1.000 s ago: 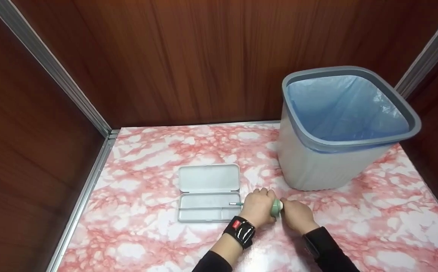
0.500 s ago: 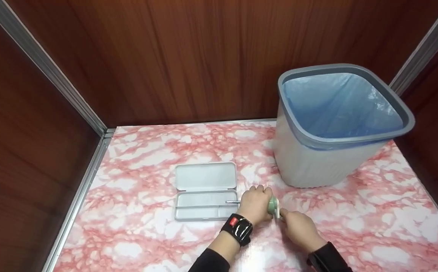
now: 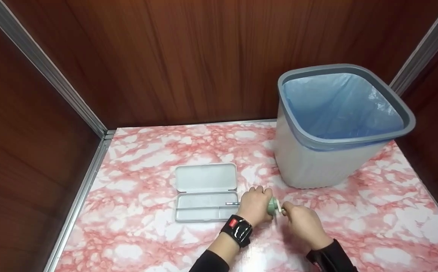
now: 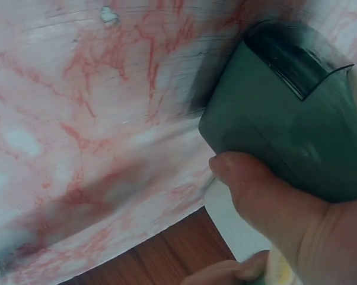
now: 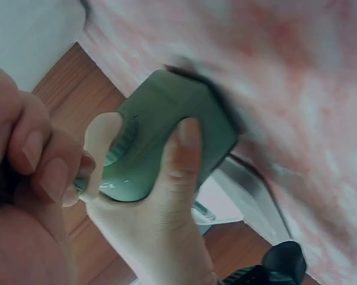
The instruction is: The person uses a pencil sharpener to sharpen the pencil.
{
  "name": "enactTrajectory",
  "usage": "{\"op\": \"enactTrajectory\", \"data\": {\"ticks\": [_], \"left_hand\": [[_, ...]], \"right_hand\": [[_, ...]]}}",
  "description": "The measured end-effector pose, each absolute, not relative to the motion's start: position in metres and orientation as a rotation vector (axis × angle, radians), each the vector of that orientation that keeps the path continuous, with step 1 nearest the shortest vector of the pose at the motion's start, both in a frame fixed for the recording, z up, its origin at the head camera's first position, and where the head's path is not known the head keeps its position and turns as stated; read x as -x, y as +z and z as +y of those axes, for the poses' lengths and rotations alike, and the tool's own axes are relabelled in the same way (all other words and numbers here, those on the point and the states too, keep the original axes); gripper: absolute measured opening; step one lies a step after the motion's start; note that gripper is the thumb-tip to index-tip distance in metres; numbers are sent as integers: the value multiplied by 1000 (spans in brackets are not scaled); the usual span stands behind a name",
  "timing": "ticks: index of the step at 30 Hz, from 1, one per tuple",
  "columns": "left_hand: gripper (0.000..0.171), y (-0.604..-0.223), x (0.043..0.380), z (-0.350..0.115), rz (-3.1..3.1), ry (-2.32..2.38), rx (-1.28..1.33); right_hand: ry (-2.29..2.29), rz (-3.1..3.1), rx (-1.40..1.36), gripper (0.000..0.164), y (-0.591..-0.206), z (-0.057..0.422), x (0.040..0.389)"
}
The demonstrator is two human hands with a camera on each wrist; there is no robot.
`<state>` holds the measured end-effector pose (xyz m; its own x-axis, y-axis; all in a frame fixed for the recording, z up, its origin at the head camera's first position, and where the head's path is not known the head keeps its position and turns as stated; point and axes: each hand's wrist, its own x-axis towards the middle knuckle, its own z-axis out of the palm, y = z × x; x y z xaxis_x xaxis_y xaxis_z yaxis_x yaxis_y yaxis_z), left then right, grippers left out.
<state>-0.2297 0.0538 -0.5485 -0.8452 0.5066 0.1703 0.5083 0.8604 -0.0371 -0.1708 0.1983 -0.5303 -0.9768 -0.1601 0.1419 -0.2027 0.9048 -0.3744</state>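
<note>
My left hand (image 3: 256, 206) grips a green pencil sharpener (image 5: 166, 104) with a side crank, holding it against the table. Its thumb lies along the green body in both wrist views. At the sharpener's right end is the cream crank (image 5: 100, 139). My right hand (image 3: 305, 223) pinches the crank's small knob between thumb and curled fingers. From the left side of my left hand a thin pencil (image 3: 232, 203) sticks out, its rear end overlapping the pencil case in the head view. The pencil's other end is hidden behind the hand.
A grey pencil case (image 3: 197, 214) with divided compartments lies with its lid up, just left of my left hand. Behind my right hand stands a tall bin (image 3: 313, 166) with a blue liner. Brown wood-grain panels (image 3: 188, 64) wall in the pink-and-white marbled table (image 3: 139, 234).
My right hand has moved round with the crank, which now sits at a different angle. My left hand keeps its grip on the sharpener. The head view has shifted slightly.
</note>
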Motion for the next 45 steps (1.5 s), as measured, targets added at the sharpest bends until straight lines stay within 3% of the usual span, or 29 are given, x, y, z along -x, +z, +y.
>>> {"op": "enactTrajectory", "data": {"ticks": [15,22,45], "left_hand": [[64,-549,230,56,-2858,-1,804],[67,-547,230,56,-2858,-10,810],[66,-548,229,55,-2878,-9,801]], "right_hand": [[718,-2898,-251,6,-528,204,215],[711,-2946,-178,10,-543,204,230],[481,-3108,-310,6,-559,201,229]]}}
